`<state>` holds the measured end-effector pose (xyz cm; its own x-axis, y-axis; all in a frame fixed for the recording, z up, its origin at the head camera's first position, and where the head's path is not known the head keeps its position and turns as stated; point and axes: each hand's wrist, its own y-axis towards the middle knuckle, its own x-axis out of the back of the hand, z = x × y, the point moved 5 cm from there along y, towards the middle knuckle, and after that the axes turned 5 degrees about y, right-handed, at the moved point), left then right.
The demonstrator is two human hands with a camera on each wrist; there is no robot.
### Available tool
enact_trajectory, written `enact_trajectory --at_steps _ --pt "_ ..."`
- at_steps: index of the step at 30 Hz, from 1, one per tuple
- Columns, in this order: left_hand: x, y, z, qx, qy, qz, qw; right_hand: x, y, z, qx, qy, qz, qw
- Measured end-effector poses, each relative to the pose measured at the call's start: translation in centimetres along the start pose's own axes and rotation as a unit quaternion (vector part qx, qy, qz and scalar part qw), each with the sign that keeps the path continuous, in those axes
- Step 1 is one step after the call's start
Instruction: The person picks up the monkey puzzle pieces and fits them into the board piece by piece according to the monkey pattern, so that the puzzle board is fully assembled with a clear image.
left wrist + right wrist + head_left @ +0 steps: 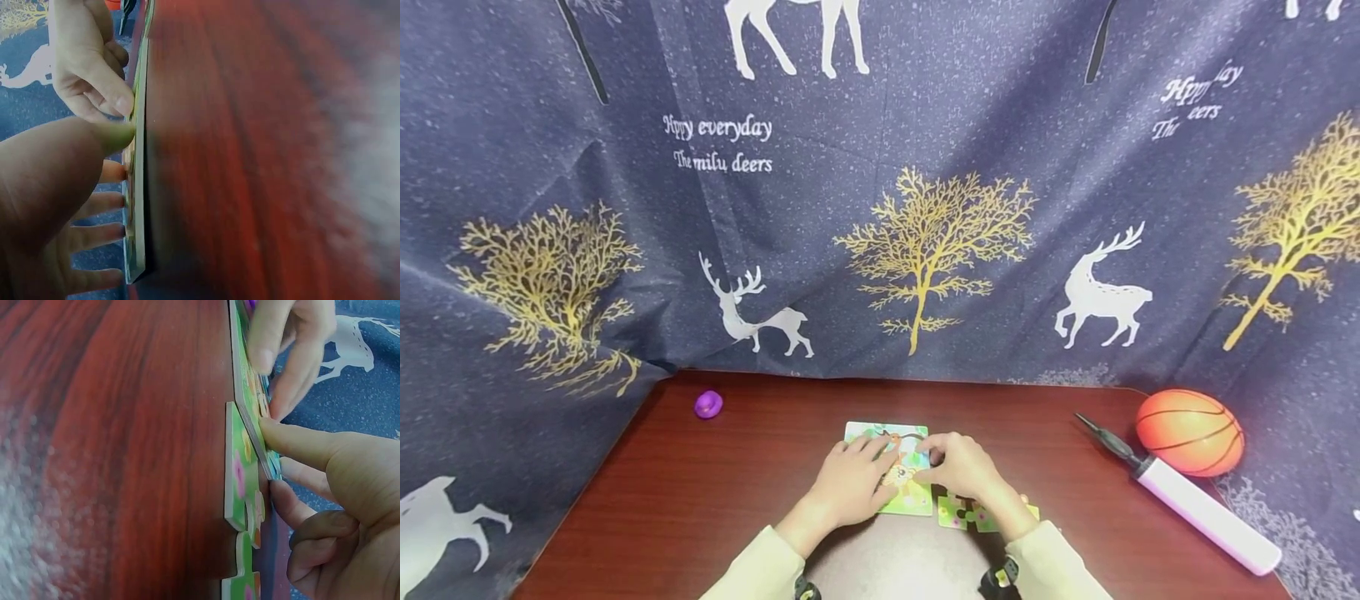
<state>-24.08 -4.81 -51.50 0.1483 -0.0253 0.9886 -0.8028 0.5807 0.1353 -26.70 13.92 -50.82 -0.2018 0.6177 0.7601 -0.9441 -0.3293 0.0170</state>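
Observation:
A jigsaw puzzle (912, 502) with a bright animal picture lies flat on the table in a thin tray. My left hand (853, 481) rests on its left side, fingers spread and nearly straight; in the left wrist view the left thumb (115, 136) touches the near edge. My right hand (964, 467) is at the puzzle's right side. Its thumb and forefinger grip a puzzle piece (916, 459) at that edge, while the other fingers curl in, as the right wrist view shows. Loose green jigsaw pieces (240, 465) lie beside the tray, partly under the right forearm in the head view.
A small purple object (708, 405) sits at the table's back left. On the right are an orange basketball (1190, 433) and a hand pump (1206, 512) with a white barrel. A dark blue printed cloth (820, 208) hangs behind the reddish-brown table (737, 475).

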Motion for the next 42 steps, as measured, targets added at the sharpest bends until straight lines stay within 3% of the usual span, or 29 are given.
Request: enact_trajectory --at_steps 4,8,18,24,35,42 --pt "-0.1 -0.7 0.0 -0.004 -0.022 0.041 0.9989 0.1 0.0 0.0 -0.009 0.001 -0.004 1.0000" --pt "-0.2 -1.1 -0.1 -0.014 -0.028 0.057 0.9979 0.1 0.0 -0.1 -0.014 -0.003 -0.008 0.9999" --pt "-0.2 -1.4 0.0 -0.029 -0.024 0.059 0.9975 -0.1 -0.2 0.0 -0.001 -0.021 -0.016 0.9997" --pt "-0.2 -1.4 0.1 -0.027 -0.028 0.056 0.9977 0.0 -0.6 0.3 0.003 -0.018 -0.002 0.9998" --pt "0.1 -1.4 0.3 -0.027 -0.037 0.056 0.9974 -0.1 -0.5 -0.1 -0.012 -0.009 -0.002 0.9999" --pt "0.3 -1.4 0.6 -0.031 -0.049 0.057 0.9967 1.2 -1.6 -0.4 -0.001 0.022 -0.005 0.9997"
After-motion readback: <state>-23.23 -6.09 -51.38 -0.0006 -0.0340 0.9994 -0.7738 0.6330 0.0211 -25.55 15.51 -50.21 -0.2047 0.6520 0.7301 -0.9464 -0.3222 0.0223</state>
